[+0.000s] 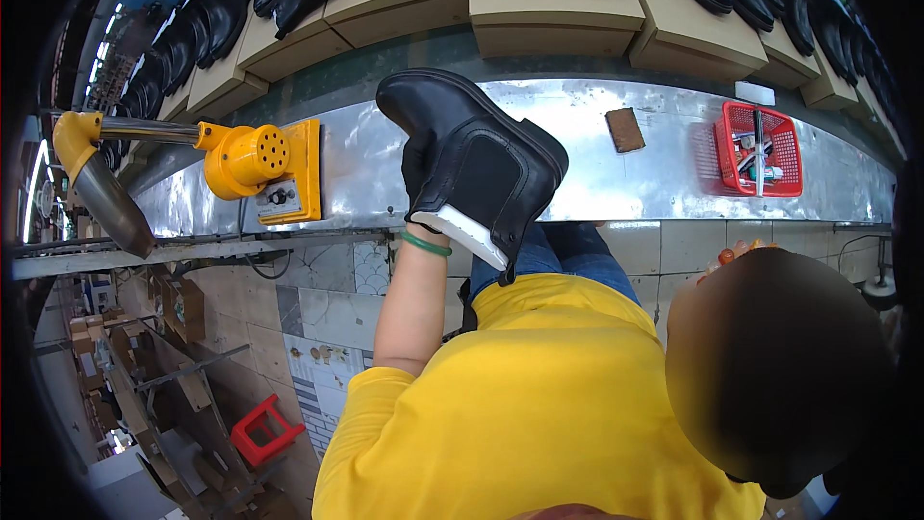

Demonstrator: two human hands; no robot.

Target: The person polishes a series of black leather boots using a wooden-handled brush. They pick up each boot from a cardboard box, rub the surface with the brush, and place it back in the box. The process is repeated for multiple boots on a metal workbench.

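A black ankle boot point(481, 149) is held over the near edge of the metal bench, its toe pointing up and to the left and its sole facing up and right. My left hand point(415, 173), in a black glove, is closed on the front of the boot at the ankle; some of its fingers are hidden by the leather. A white strip point(469, 232) shows along the boot's top opening. Around my left wrist sits a green bangle point(426, 244). My right hand does not appear.
On the metal bench point(577, 188) stand a yellow machine point(255, 162) with a jointed pipe, a brown block point(625, 130) and a red basket point(760, 191) of small items. Cardboard boxes point(558, 14) bearing black footwear line the far side. A red stool point(265, 429) is at lower left.
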